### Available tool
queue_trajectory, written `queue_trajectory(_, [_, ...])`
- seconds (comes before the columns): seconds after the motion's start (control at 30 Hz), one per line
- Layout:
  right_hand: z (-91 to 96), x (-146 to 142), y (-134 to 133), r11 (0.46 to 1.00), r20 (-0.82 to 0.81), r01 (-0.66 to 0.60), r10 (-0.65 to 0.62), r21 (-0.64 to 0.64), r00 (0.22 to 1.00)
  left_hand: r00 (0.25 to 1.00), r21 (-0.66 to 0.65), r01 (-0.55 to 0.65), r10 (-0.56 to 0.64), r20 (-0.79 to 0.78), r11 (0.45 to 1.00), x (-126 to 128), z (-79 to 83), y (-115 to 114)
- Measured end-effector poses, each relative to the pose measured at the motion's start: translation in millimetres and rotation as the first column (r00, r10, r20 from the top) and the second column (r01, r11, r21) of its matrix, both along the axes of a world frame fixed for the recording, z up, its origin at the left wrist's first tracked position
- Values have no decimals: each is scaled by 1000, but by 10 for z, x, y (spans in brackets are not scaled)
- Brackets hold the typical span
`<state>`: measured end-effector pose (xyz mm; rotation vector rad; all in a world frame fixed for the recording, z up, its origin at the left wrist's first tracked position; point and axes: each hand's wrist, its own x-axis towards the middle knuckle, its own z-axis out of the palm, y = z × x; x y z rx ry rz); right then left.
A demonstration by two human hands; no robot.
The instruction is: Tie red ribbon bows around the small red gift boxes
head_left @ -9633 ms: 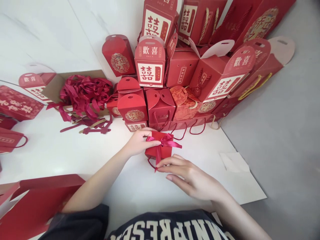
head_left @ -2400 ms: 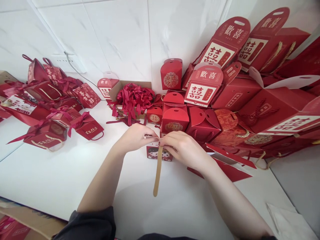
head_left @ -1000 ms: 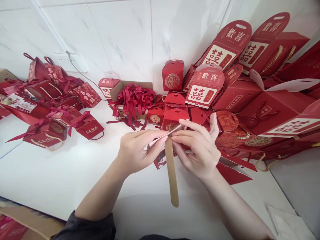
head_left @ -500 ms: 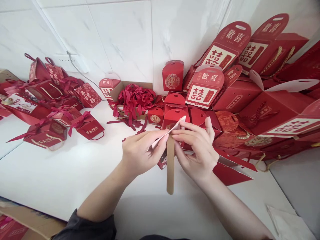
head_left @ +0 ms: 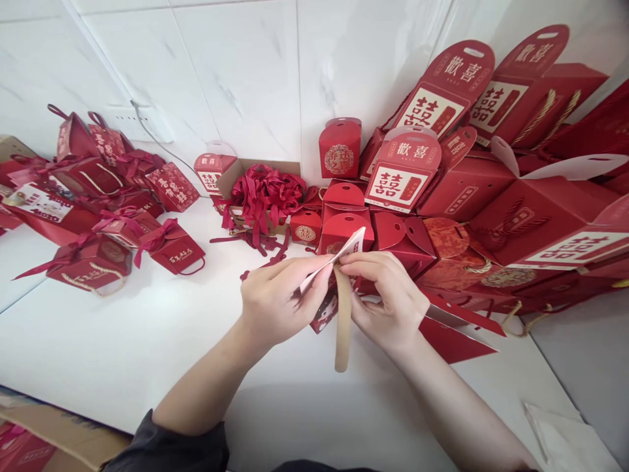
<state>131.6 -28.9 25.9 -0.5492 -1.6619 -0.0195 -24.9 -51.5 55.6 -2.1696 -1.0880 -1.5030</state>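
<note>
- Right hand's (head_left: 390, 298) fingers, splayed half a second ago, now curl in close; tan strip (head_left: 343, 321) bows more, loose end slightly higher in view.
- Strip hangs between the hands toward the near side, upper end at a white-edged flap (head_left: 352, 244). Exact meeting point hidden by fingers.
- Left hand (head_left: 278, 298) pinches the flap between thumb and fingers; right hand grasps the strip's upper end.
- Judgement: hold flap still and taut close to the strip. Grip strip short and feed it along its own length; it looks thin, likely to buckle if pushed from far down. Keep loose end untwisted.
- Printed box (head_left: 324, 313) just below the hands; cannot tell if flap belongs to it. Pressing down could dent it.
- Far side: ribbon heap (head_left: 268, 193), dark strips (head_left: 258, 241) before it.
- Left: bow-tied box (head_left: 175, 249). Right: stacked boxes (head_left: 472, 190); forearm best kept off them.
</note>
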Motion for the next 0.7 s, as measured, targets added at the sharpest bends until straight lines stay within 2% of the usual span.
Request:
queue_trajectory(0.17, [-16,23,7,999,29,-44,45,-28,999,999,-2,22,-22,-26,1000,-5,-15,16])
queue_trajectory(0.33, [44,113,-1,982,111,-89,109,-167,988,990,-26,65,-68,-126,998,-100,-9,71])
queue_trajectory(0.47, [131,199,-18,964,130,7,28,-265,991,973,-153,170,-191,-133,973,-218,34,113])
queue_trajectory(0.5, [141,216,-19,952,128,-9,50,-305,990,967,-210,200,-228,-115,957,-242,47,118])
queue_trajectory(0.57, [139,237,-15,887,77,-137,189,-440,979,953,-364,260,-299,-53,894,-276,68,124])
queue_trajectory(0.6, [127,239,-10,824,13,-224,270,-521,963,945,-445,290,-327,-5,847,-285,75,125])
queue_trajectory(0.63, [110,235,-3,740,-71,-308,334,-598,940,937,-520,321,-345,54,792,-289,78,127])
queue_trajectory(0.7, [72,211,10,563,-243,-432,382,-704,892,926,-631,367,-334,176,683,-286,73,137])
